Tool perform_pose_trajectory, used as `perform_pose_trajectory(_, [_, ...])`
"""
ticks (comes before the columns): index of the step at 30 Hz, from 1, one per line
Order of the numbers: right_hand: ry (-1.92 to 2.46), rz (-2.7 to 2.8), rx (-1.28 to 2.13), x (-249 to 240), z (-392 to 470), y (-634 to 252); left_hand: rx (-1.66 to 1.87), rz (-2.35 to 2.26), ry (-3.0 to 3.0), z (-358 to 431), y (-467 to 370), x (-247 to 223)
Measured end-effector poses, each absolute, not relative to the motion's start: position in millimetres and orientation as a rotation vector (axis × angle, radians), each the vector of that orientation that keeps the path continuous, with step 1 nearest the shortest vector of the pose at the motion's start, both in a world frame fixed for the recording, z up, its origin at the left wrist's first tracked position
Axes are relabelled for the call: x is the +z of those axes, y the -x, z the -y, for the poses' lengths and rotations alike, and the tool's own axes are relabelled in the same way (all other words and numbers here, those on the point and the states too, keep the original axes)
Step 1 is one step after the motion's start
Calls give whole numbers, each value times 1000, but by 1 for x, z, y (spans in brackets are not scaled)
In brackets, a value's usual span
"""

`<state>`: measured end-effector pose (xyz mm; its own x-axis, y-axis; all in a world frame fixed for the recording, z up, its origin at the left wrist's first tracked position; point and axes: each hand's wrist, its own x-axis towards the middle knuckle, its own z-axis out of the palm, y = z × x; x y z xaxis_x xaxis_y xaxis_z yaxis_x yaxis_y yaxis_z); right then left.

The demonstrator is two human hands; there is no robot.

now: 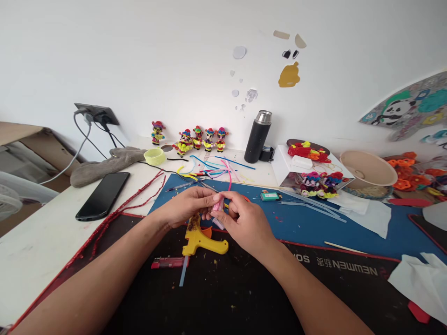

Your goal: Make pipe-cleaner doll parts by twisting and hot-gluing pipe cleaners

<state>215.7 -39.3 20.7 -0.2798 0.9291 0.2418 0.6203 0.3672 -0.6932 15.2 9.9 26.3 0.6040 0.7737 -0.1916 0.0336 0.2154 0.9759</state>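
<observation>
Holding a pink piece (218, 205) over black "NEWMEN" mat (237, 288).

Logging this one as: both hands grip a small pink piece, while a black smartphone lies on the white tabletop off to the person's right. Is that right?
Not quite: the head view shows the black smartphone on the white tabletop to the person's left, not right. Both hands do grip the small pink piece.
</observation>
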Motion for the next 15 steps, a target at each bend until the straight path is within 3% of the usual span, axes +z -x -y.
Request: perform_pose_trajectory(15, [1209, 1669, 1046, 22, 35, -219, 622, -754, -1142, -8, -16, 26])
